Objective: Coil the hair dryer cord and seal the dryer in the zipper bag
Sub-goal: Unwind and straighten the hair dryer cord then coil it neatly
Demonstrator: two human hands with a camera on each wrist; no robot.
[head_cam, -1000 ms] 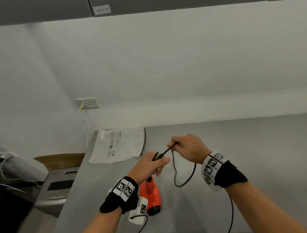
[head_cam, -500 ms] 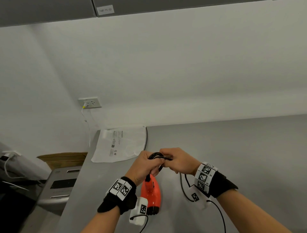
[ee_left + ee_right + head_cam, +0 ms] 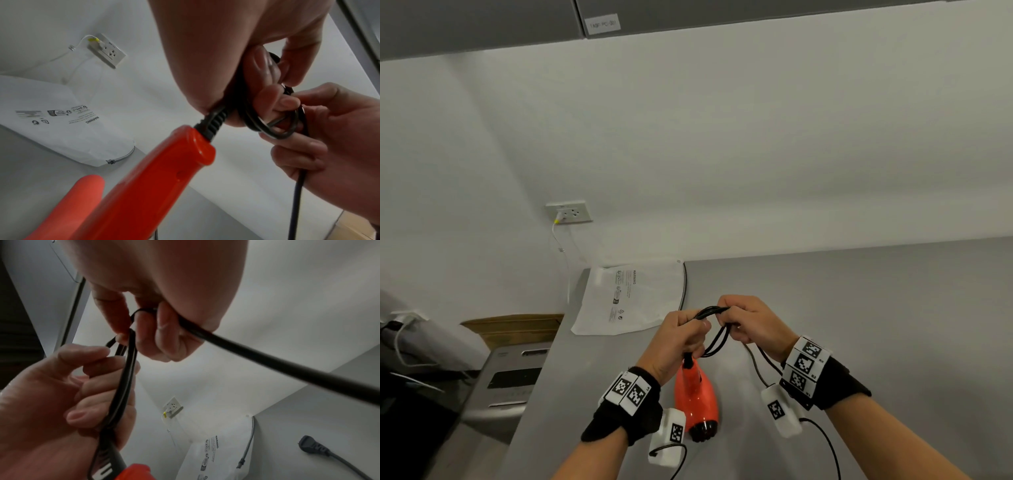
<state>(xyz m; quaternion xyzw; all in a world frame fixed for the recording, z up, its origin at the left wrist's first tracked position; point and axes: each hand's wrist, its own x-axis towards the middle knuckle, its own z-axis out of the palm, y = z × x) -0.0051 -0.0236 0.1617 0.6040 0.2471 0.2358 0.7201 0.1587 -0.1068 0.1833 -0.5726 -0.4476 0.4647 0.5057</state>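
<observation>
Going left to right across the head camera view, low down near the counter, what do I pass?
Grey appliance beside the counter → left hand gripping black cord loops → right hand → bare grey countertop.

A grey counter carries a white zipper bag at its far-left corner and a black plug.

Orange dryer hanging by looped black cord, white zip bag flat behind

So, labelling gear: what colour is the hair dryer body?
Bright orange-red hair dryer; shows best in the left wrist view.
</observation>
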